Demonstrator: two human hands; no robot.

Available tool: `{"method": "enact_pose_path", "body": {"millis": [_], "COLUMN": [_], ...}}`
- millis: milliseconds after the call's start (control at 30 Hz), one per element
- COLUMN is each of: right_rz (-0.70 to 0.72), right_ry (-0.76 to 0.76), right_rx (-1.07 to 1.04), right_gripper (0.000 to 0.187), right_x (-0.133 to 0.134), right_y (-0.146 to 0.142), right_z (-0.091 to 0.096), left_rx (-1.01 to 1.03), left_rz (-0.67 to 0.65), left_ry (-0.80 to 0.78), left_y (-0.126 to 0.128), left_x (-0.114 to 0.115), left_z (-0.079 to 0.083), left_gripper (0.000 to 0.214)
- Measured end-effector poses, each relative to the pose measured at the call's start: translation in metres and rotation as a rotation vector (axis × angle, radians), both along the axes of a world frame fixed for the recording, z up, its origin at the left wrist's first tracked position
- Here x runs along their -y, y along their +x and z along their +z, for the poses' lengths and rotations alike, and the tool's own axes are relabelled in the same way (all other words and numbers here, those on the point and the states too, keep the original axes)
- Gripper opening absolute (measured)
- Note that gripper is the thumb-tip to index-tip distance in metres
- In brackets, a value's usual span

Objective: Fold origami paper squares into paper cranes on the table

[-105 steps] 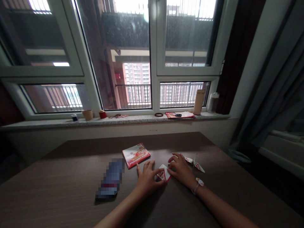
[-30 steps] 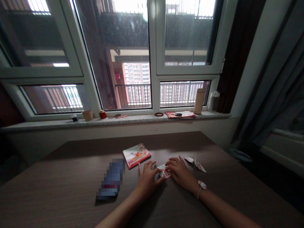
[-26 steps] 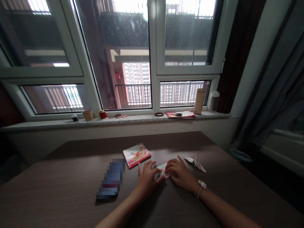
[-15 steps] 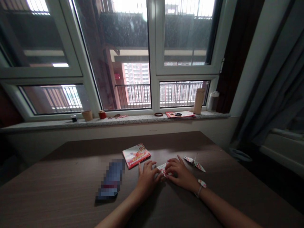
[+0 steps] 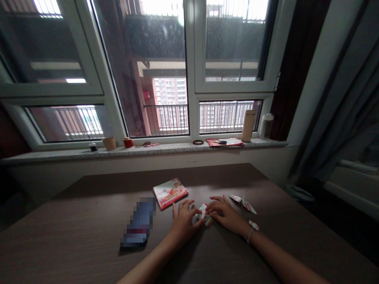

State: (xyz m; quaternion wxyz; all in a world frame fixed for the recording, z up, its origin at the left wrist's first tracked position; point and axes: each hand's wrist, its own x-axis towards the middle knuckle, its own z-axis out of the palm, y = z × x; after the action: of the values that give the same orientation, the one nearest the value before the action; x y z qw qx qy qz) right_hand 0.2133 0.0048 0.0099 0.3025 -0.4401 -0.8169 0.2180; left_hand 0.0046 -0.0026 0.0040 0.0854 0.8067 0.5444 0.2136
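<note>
A small piece of folded paper (image 5: 202, 216), white with red and green print, lies on the table between my two hands. My left hand (image 5: 184, 219) holds its left side with thumb and forefinger, the other fingers spread over the table. At the right side, my right hand (image 5: 226, 215) pinches the paper, its fingertips partly hiding it. A band with a small patterned piece (image 5: 254, 225) circles my right wrist. Just beyond my right hand rests a folded paper crane (image 5: 243, 203) with the same kind of print.
A stack of red and white printed sheets (image 5: 170, 193) lies beyond my left hand. Left of that hand is a blurred-out dark blue object (image 5: 138, 225). On the windowsill (image 5: 177, 148) stand a tan bottle (image 5: 248, 125), a paper cup (image 5: 109, 144), and scissors (image 5: 222, 142) on papers.
My right hand has shifted slightly right and its fingers have drawn closer together. The paper has turned, and a green-printed corner now shows toward me. My left hand has barely moved.
</note>
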Motion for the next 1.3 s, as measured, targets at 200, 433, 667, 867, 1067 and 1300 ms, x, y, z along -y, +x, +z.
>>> {"method": "enact_pose_path", "body": {"millis": [200, 433, 667, 867, 1067, 1300], "right_rz": [-0.158, -0.243, -0.205, -0.215, -0.238, -0.228], "right_ry": [0.145, 0.155, 0.135, 0.151, 0.186, 0.261], "right_rx": [0.019, 0.041, 0.034, 0.09, 0.103, 0.153], "right_gripper": [0.016, 0.015, 0.022, 0.02, 0.016, 0.018], "right_x": [-0.0052, -0.0045, -0.0001, -0.0019, -0.0032, -0.0017], "right_y": [0.0012, -0.0004, -0.0042, -0.0017, -0.0031, -0.0065], "right_z": [-0.0067, -0.0065, -0.0012, -0.0037, -0.0053, -0.0035], "left_rx": [-0.004, -0.006, -0.016, -0.029, -0.039, -0.033], "left_rz": [-0.015, -0.059, -0.089, -0.106, -0.095, -0.017], "left_ry": [0.019, 0.022, 0.025, 0.021, 0.033, 0.041], "left_y": [0.0008, 0.0002, 0.0008, 0.0011, 0.0017, 0.0023], "left_x": [0.0004, 0.0007, 0.0035, 0.0041, 0.0036, 0.0044], "left_z": [0.0023, 0.0023, 0.0024, 0.0015, 0.0022, 0.0023], "left_gripper": [0.017, 0.017, 0.021, 0.023, 0.025, 0.027]}}
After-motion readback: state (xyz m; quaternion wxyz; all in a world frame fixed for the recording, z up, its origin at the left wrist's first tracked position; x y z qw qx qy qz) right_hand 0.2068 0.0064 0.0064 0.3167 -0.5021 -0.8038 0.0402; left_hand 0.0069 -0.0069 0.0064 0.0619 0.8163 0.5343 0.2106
